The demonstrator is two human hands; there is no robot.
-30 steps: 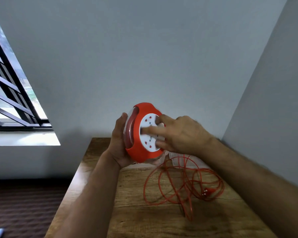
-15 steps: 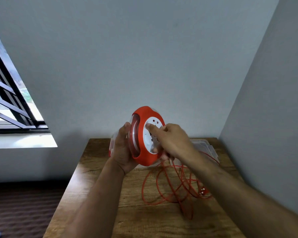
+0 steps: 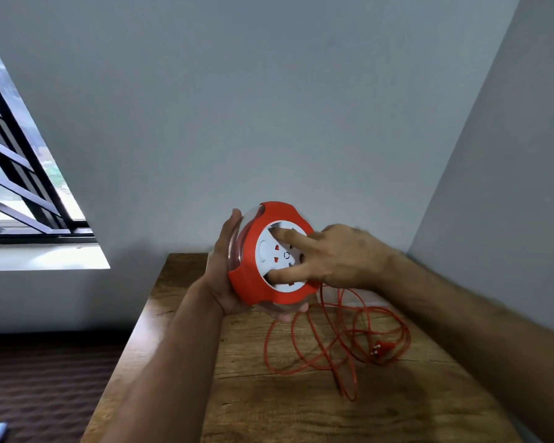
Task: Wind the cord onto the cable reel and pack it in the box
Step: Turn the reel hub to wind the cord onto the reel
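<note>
The person holds the cable reel (image 3: 271,254) up above the far end of the wooden worktop (image 3: 301,410), its white socket face turned toward them. The left hand (image 3: 226,276) cups the reel from behind and below, thumb up along the clear rim, fingers (image 3: 288,314) curled under the bottom edge. The right hand (image 3: 339,257) lies across the face with fingers spread: the forefinger (image 3: 285,233) presses near the upper edge of the white disc, the thumb near the lower edge, neither closed round anything. The orange cord (image 3: 333,343) drops from under the reel and lies in loose loops on the worktop, its plug (image 3: 379,348) resting among them on the right.
</note>
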